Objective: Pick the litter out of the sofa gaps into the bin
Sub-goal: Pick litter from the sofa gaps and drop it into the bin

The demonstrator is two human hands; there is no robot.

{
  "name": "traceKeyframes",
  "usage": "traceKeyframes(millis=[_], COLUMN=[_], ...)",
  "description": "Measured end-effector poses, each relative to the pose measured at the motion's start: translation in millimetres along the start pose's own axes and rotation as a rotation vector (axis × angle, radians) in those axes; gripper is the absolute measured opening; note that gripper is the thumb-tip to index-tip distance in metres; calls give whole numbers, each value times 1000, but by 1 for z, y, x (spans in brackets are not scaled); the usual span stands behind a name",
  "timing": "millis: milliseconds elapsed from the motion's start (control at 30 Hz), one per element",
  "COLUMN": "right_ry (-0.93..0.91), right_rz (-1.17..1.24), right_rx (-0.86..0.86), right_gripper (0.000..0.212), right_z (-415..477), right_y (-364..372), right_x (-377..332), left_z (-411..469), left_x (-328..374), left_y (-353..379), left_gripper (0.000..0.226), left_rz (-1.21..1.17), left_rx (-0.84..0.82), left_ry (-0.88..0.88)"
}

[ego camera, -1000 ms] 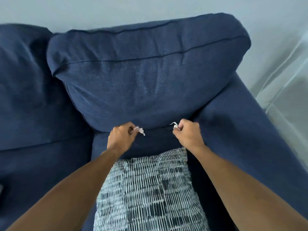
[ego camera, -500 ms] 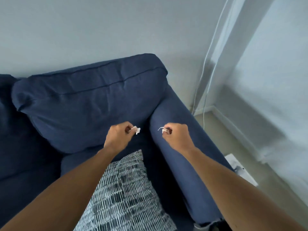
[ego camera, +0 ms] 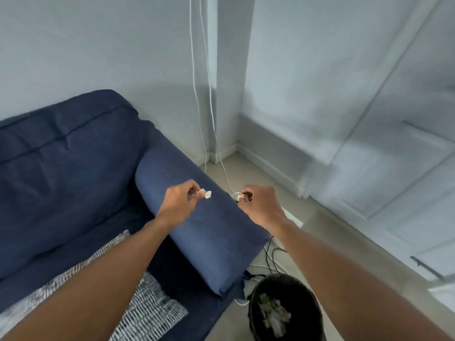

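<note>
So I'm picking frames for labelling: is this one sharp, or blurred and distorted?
Head view: soft daylight without glare; motion blur smears the patterned cushion and right-hand wall; wide-angle distortion bends the wall lines; the litter in the bin looks indistinct.

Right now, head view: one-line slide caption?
Left hand and right hand each pinch white litter above the blue sofa armrest; black bin on the floor below.

Matt woven cloth sofa (ego camera: 73, 168)
</note>
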State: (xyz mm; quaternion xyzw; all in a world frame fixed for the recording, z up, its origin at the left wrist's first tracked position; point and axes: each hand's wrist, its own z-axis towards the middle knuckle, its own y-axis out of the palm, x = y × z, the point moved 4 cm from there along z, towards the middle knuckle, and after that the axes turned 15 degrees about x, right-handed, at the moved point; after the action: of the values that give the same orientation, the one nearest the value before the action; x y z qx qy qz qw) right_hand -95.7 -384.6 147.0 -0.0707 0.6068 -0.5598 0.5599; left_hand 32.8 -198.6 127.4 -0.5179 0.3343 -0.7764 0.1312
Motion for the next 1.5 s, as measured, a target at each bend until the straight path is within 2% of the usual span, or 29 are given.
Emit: traceKeyframes(millis=[333, 567, 800, 1267, 1500], right_ry=[201, 344, 429, 568, 569], right_rz=[-34, -78, -69, -42, -57], right_rx=[65, 41, -24, -147, -176], right_gripper=[19, 11, 14, 26, 50], right_z=[-75, -135, -182, -222, -223], right_y=[-76, -94, -71, -15, -11], right_x=[150, 231, 276, 312, 314], left_z=[-64, -118, -165, -204, -205], left_x=[96, 130, 113, 39, 26], left_y=[136, 216, 267, 302, 304], left_gripper=[11, 14, 14, 12, 11], left_rz=[-40, -46, -29, 23, 41], left_rx=[-253, -398, -514, -663, -664], left_ry=[158, 219, 180, 118, 92])
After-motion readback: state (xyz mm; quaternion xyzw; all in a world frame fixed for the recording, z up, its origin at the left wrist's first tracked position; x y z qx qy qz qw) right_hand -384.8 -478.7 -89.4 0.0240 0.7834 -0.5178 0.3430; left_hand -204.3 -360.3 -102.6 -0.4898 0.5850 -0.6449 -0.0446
